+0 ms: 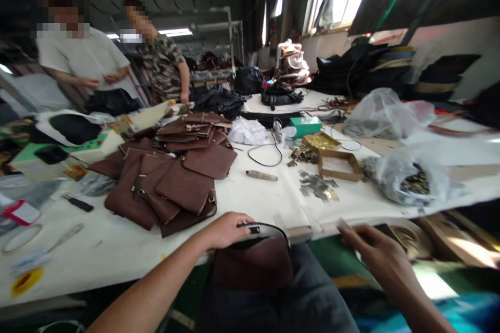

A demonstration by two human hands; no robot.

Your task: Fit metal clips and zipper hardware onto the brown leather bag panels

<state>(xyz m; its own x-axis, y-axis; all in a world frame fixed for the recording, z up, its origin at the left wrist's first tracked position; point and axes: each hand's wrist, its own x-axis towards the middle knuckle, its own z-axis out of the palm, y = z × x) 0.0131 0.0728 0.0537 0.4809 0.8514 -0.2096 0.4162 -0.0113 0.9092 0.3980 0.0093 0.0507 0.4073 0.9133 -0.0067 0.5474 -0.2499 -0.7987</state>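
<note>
A brown leather bag (253, 265) rests on my lap at the table's front edge, its top edge lifted. My left hand (228, 230) is closed on the bag's dark upper edge, where a small dark piece with a light spot shows by the fingertips. To the right, apart from the bag, my right hand (377, 247) is held in the air, blurred by motion. Its fingers are pressed together; a small greyish shape seems to be at their tips, too smeared to name. Nearest to it on the table lie flat metal plates (317, 186).
A pile of brown bags (187, 177) covers the left of the white table (250, 200). Beyond the plates are a cardboard box (339, 166), a green box (305, 127) and a plastic bag of metal parts (414, 177). Two people stand at the far left.
</note>
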